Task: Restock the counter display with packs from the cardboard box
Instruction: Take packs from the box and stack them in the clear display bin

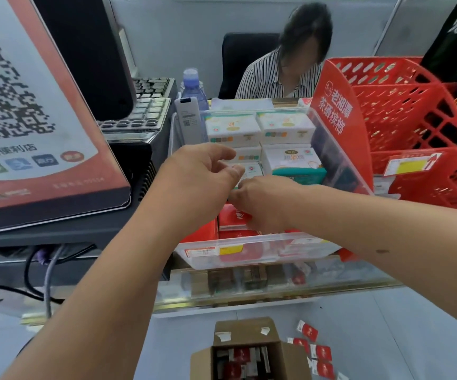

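A clear tiered counter display [249, 249] holds white packs [285, 127] on its upper steps and red packs [232, 216] on the lower step. My left hand [199, 174] hovers over the middle step, thumb and fingers loosely apart and holding nothing. My right hand [263, 204] reaches in beside it with its fingers curled down round a pack, of which only a green-edged sliver shows at the knuckles. The open cardboard box [246, 329] stands on the floor below the counter, with several red and white packs inside.
A red plastic basket rack [413, 119] stands right of the display. A tilted QR-code sign [29, 119], a keyboard [147, 105] and a water bottle [193, 86] are on the left. A person in a striped shirt [271, 78] sits behind the counter. Loose red packs [320, 352] lie on the floor.
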`<act>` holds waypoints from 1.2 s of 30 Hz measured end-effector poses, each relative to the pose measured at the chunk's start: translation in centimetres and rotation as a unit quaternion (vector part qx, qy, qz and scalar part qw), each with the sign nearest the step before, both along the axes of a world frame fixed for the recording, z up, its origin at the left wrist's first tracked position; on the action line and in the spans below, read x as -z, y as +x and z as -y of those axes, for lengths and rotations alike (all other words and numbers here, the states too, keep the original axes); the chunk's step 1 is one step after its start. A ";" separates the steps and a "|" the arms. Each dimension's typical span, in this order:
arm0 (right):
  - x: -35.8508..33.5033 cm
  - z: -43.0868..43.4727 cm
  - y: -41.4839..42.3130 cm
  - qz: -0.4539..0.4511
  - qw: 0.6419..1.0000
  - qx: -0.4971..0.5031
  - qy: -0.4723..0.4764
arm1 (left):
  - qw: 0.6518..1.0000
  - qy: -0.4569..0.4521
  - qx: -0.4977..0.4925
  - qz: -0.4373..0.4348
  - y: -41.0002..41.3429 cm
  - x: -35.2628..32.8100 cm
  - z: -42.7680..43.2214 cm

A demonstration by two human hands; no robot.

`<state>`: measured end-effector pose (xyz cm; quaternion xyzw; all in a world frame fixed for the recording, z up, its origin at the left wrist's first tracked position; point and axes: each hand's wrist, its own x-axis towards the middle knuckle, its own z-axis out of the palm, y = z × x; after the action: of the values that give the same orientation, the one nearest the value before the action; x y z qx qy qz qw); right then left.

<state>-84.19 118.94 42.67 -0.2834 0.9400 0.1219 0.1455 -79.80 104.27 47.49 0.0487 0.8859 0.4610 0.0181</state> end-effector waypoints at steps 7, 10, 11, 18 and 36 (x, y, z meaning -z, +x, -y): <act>-1.3 -0.5 1.1 -0.010 1.000 0.013 -0.004 | 1.000 -0.001 0.005 -0.012 1.9 -0.6 -0.8; -2.6 -2.0 2.7 -0.043 0.995 0.040 -0.083 | 1.000 -0.003 0.009 -0.010 3.3 -0.9 -1.6; -3.2 -2.6 3.3 -0.050 0.991 0.051 -0.114 | 1.000 -0.003 0.008 -0.011 3.9 -1.0 -1.8; -5.8 -5.3 9.4 -0.120 0.966 0.065 -0.221 | 1.000 0.008 0.005 0.000 8.5 -1.1 -2.4; 13.3 -4.6 22.5 0.011 0.957 0.206 -0.206 | 0.981 -0.087 0.104 0.138 16.9 16.4 -1.2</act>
<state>-61.73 123.55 29.40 -0.1083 0.9812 -0.1097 0.1160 -62.95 105.51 31.10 0.0748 0.9015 0.3804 0.1922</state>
